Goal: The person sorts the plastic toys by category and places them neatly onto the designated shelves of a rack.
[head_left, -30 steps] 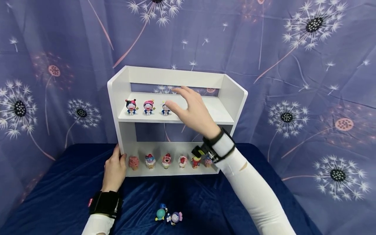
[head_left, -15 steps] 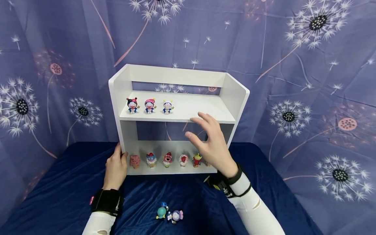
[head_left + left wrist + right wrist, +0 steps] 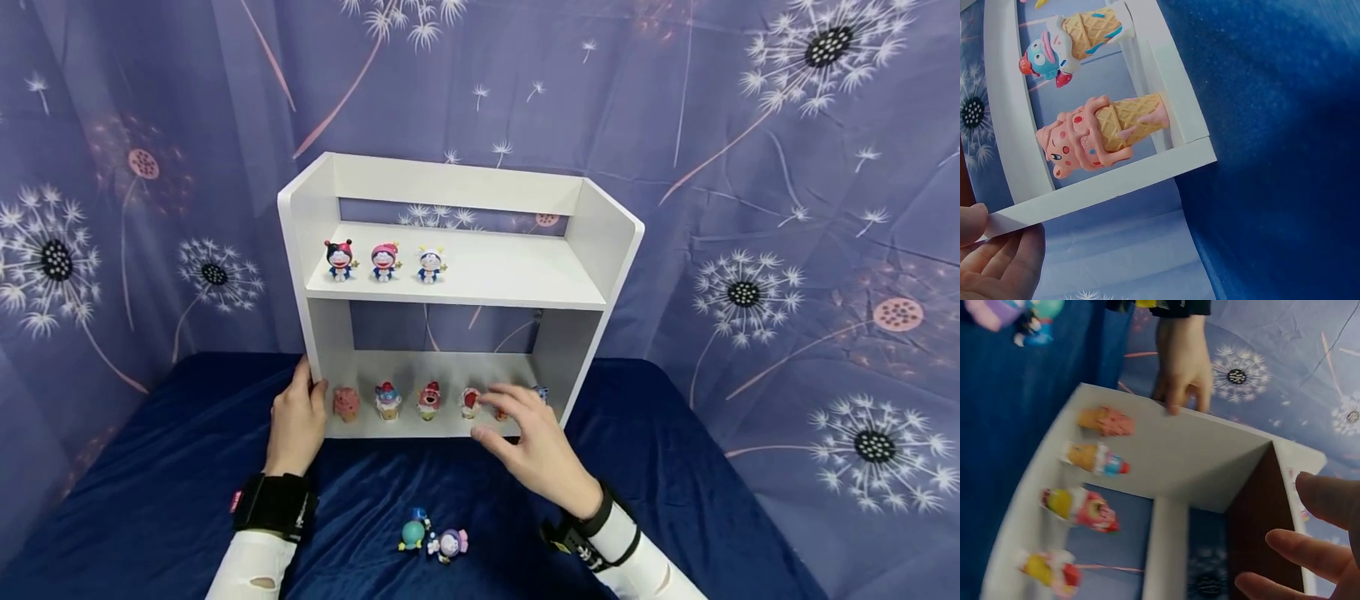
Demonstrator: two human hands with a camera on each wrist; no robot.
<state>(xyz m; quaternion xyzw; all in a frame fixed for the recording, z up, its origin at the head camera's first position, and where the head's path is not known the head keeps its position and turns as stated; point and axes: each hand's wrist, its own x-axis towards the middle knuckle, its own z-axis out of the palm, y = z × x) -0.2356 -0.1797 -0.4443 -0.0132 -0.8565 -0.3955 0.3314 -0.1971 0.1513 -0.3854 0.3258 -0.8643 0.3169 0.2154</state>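
Note:
My left hand [image 3: 295, 425] pinches the edge of the left side panel of a white two-tier shelf [image 3: 517, 267]. In the left wrist view its thumb and fingers [image 3: 1022, 256] lie on either side of that panel, near a pink bear ice-cream-cone figurine [image 3: 1085, 140]. Held in the air before the lower tier, my right hand [image 3: 543, 454] has spread fingers and nothing in them. It partly covers the figurines at the lower right. A lower-tier figurine with a red front [image 3: 470, 402] is nearest its fingertips. Three small blue-and-white figurines [image 3: 384, 262] stand at the upper tier's left.
Two small figurines, one with a teal ball shape [image 3: 412, 533] and one purple-and-white [image 3: 452, 543], lie on the dark blue cloth [image 3: 360, 508] in front of the shelf. A purple dandelion-print curtain [image 3: 465, 75] hangs behind.
From beside the third upper-tier figurine, my right hand has drawn back and down to the lower tier. That figurine now shows fully. My left hand keeps its place on the panel.

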